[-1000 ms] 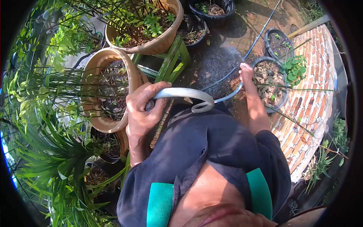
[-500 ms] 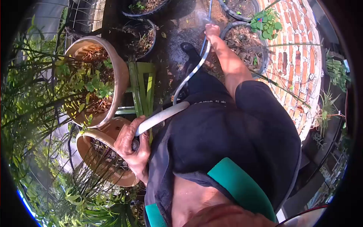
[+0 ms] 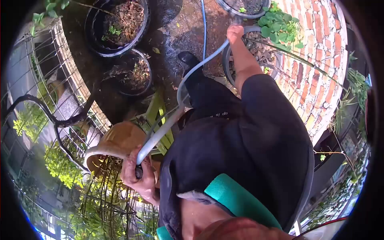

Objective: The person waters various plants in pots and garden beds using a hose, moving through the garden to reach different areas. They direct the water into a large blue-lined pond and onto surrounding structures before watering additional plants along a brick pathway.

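My right hand (image 3: 235, 33) is stretched forward over the pots, its fingers wrapped round a pale hose (image 3: 200, 66). The hose curves back from there toward my waist. At the left, my left hand (image 3: 138, 172) is closed round a thick whitish length of tube (image 3: 160, 136), which looks continuous with the hose. A dark round end shows between my left fingers. Just beyond my right hand lie a black pot (image 3: 226, 70) of dry leaves and another dark pot (image 3: 252, 16). A tan pot (image 3: 120, 138) stands beside my left hand.
Two more black pots, one large (image 3: 92, 36) and one smaller (image 3: 150, 78), stand ahead left. A green stand (image 3: 156, 106) is near my left leg. A brick surface (image 3: 320, 60) curves along the right. Wire fencing (image 3: 38, 60) and branches fill the left. The ground ahead is wet.
My view has shifted, and the large planted tan pot is out of sight. My right hand has moved to the right, toward the leaf-filled pot, with the hose in it.
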`<state>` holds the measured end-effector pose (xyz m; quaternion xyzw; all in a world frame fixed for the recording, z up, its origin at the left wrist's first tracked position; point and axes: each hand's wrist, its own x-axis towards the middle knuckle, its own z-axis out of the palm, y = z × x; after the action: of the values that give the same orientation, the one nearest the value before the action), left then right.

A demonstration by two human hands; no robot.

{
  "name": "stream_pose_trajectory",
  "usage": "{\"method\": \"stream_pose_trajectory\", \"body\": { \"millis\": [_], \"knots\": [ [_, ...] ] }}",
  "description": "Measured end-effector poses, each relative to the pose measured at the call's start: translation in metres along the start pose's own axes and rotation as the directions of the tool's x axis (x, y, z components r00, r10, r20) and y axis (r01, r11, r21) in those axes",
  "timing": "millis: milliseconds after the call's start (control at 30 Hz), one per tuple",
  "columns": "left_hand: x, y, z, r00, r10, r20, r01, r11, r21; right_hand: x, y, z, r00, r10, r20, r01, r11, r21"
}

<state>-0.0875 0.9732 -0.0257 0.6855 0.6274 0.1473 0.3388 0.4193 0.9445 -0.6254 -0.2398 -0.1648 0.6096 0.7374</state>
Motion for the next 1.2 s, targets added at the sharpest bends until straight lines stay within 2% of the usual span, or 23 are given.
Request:
{"method": "stream_pose_trajectory", "body": {
  "millis": [33,67,100,133,233,267,333,400,467,533,667,733,833,900,933,1033,1067,1100,1133,1167,1200],
  "knots": [
    [0.015,-0.001,0.002,0.999,0.038,-0.02,-0.038,0.999,0.002,-0.003,-0.014,-0.012,0.973,-0.096,0.209,-0.043,0.818,0.574],
    [0.038,0.006,0.002,0.999,0.032,-0.001,-0.032,0.998,0.05,0.002,-0.037,0.005,0.894,-0.44,0.087,-0.05,0.095,0.994],
    [0.05,0.01,0.0,1.0,0.029,0.002,-0.029,0.995,0.099,0.008,-0.052,0.034,0.791,-0.56,-0.246,-0.252,-0.664,0.704],
    [0.056,0.012,0.001,0.999,0.033,-0.011,-0.032,0.994,0.107,0.012,-0.064,0.063,0.747,-0.37,-0.552,-0.487,-0.87,-0.075],
    [0.062,0.012,-0.003,0.999,0.042,-0.01,-0.041,0.998,0.053,0.023,-0.102,0.14,0.793,-0.184,-0.581,-0.372,-0.901,-0.221],
    [0.061,0.017,-0.006,1.0,-0.003,-0.012,0.004,0.997,0.076,0.024,-0.105,0.139,0.79,-0.193,-0.582,-0.391,-0.89,-0.236],
    [0.056,0.019,-0.009,1.0,0.01,-0.026,-0.009,0.999,0.04,0.022,-0.1,0.124,0.784,-0.212,-0.583,-0.43,-0.863,-0.265],
    [0.053,0.026,-0.013,1.0,-0.009,-0.03,0.009,1.0,-0.005,0.022,-0.068,0.048,0.603,-0.449,-0.659,-0.689,-0.71,-0.147],
    [0.052,0.035,-0.015,0.997,0.056,-0.051,-0.057,0.998,-0.028,0.026,-0.071,0.041,0.546,-0.462,-0.699,-0.723,-0.68,-0.116],
    [0.047,0.039,-0.017,0.993,0.087,-0.078,-0.091,0.995,-0.049,0.02,-0.091,0.091,0.64,-0.279,-0.716,-0.562,-0.805,-0.189],
    [0.038,0.042,-0.024,0.987,0.127,-0.096,-0.134,0.988,-0.071,0.011,-0.109,0.126,0.692,-0.267,-0.671,-0.516,-0.833,-0.201],
    [0.036,0.044,-0.029,0.991,0.1,-0.091,-0.105,0.993,-0.05,0.01,-0.114,0.139,0.702,-0.263,-0.661,-0.517,-0.827,-0.22],
    [0.032,0.039,-0.04,0.996,0.072,-0.053,-0.075,0.995,-0.062,0.013,-0.115,0.148,0.596,-0.295,-0.747,-0.69,-0.664,-0.289],
    [0.034,0.028,-0.047,0.998,0.04,-0.05,-0.044,0.995,-0.084,0.011,-0.107,0.133,0.61,-0.354,-0.709,-0.692,-0.674,-0.258],
    [0.035,0.037,-0.049,0.999,-0.043,-0.026,0.04,0.996,-0.08,0.01,-0.101,0.124,0.59,-0.382,-0.711,-0.716,-0.655,-0.243],
    [0.045,0.015,-0.043,0.994,0.029,-0.104,-0.048,0.982,-0.181,0.008,-0.096,0.128,0.574,-0.416,-0.706,-0.74,-0.632,-0.229],
    [0.049,0.017,-0.042,0.991,0.065,-0.12,-0.085,0.983,-0.165,0.006,-0.097,0.133,0.578,-0.42,-0.699,-0.741,-0.628,-0.236],
    [0.052,0.026,-0.046,0.998,-0.019,-0.062,0.008,0.984,-0.18,0.004,-0.096,0.138,0.583,-0.428,-0.691,-0.748,-0.615,-0.25],
    [0.055,0.021,-0.049,0.997,-0.026,-0.069,0.012,0.981,-0.191,0.004,-0.096,0.142,0.587,-0.439,-0.68,-0.76,-0.587,-0.277],
    [0.058,0.016,-0.052,0.997,-0.03,-0.075,0.015,0.98,-0.2,0.003,-0.094,0.144,0.58,-0.459,-0.673,-0.784,-0.54,-0.307],
    [0.062,0.012,-0.053,0.995,-0.034,-0.096,0.009,0.968,-0.252,0.001,-0.09,0.139,0.54,-0.499,-0.677,-0.835,-0.419,-0.357]
  ]
}}
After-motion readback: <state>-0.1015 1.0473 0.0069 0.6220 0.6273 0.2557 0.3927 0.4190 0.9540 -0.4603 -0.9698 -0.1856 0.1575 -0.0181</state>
